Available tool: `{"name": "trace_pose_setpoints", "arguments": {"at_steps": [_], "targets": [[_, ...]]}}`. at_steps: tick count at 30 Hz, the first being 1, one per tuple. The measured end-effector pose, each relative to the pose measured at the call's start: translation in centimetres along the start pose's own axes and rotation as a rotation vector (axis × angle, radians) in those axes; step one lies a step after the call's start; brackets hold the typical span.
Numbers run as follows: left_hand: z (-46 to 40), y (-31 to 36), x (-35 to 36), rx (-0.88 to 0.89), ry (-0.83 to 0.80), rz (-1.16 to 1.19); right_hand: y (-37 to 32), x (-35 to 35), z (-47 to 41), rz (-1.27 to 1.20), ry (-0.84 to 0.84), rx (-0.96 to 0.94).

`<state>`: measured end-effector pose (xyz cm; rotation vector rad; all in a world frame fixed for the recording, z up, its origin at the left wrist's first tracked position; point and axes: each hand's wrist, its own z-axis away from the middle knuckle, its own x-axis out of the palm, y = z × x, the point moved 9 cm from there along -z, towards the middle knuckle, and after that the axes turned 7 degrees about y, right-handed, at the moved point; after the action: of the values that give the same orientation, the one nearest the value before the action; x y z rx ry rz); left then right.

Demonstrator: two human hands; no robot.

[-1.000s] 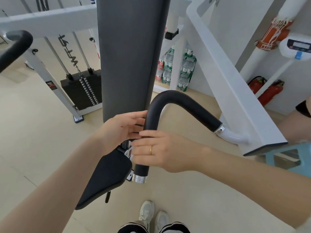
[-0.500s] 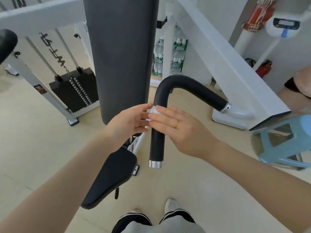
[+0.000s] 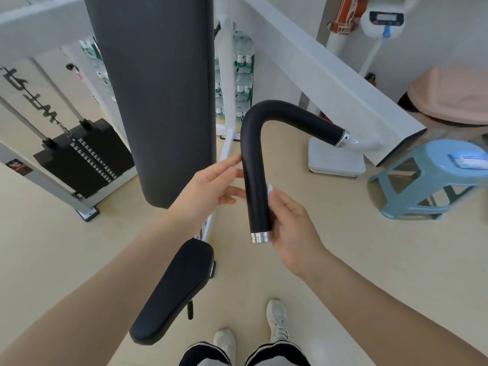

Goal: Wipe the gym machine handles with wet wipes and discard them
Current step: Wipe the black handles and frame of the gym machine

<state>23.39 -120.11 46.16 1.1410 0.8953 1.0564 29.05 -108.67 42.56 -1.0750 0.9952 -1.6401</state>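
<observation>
A black bent handle [image 3: 257, 196] with a chrome end cap hangs down at the centre, fixed to the white machine arm [image 3: 330, 72]. My right hand [image 3: 293, 228] sits behind and to the right of the handle's lower part, pressing a small white wet wipe [image 3: 270, 188] against it; only a corner of the wipe shows. My left hand [image 3: 211, 191] is on the handle's left side, fingers spread, fingertips touching or nearly touching it, holding nothing.
The tall dark back pad [image 3: 158, 96] and black seat [image 3: 174, 289] stand just left of the handle. A weight stack [image 3: 84, 154] is far left. A blue plastic stool [image 3: 433, 180] bearing a wipes pack [image 3: 467, 159] stands right. Another person [image 3: 449, 99] is at the right edge.
My right hand has slid from the front of the handle round to its right and lower down, taking the wipe along. The left hand has opened and drawn slightly left.
</observation>
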Motion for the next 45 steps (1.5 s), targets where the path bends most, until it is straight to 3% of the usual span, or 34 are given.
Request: {"name": "trace_pose_setpoints", "arguments": {"at_steps": [2,6,10,14,19,24,27,30,33,35,37,41,45], "targets": [[-0.1,0.4,-0.1,0.056,0.039,-0.089,0.6,0.0,0.4,-0.135,-0.025,0.081],[-0.7,1.4,-0.1,0.129,0.070,-0.185,-2.1,0.4,-2.3,0.020,-0.060,0.021],[-1.4,3.0,-0.5,0.194,0.163,-0.197,-2.3,0.4,-3.1,-0.001,-0.128,0.072],[-2.0,2.7,-0.3,0.170,0.172,-0.202,1.7,-0.8,-0.8,0.135,-0.287,0.241],[-2.1,1.9,-0.3,0.138,0.164,-0.185,-0.4,0.4,-2.6,-0.008,-0.328,0.243],[-1.9,2.0,-0.1,0.148,0.183,-0.158,2.7,-0.5,-0.4,0.120,-0.446,0.340],[-1.9,2.0,0.0,0.146,0.184,-0.149,-0.7,-0.1,-2.0,0.089,-0.390,0.193],[-1.9,2.3,-0.3,0.150,0.209,-0.174,-5.4,-0.2,-4.1,0.043,-0.184,-0.081],[-1.8,2.8,-0.3,0.155,0.233,-0.157,-7.1,0.4,-2.3,0.409,-0.085,-0.492],[-1.9,2.7,-0.3,0.139,0.226,-0.124,-6.2,1.5,-0.1,0.609,-0.148,-0.747],[-1.9,2.6,-0.2,0.114,0.211,-0.086,-6.1,1.9,0.1,0.686,-0.196,-0.850],[-1.9,2.5,-0.1,0.109,0.219,-0.064,-8.2,0.9,-4.7,0.721,-0.022,-0.641],[-2.3,2.4,-0.1,0.125,0.223,-0.024,-5.7,2.2,-3.5,0.339,-0.140,-0.341]]}}
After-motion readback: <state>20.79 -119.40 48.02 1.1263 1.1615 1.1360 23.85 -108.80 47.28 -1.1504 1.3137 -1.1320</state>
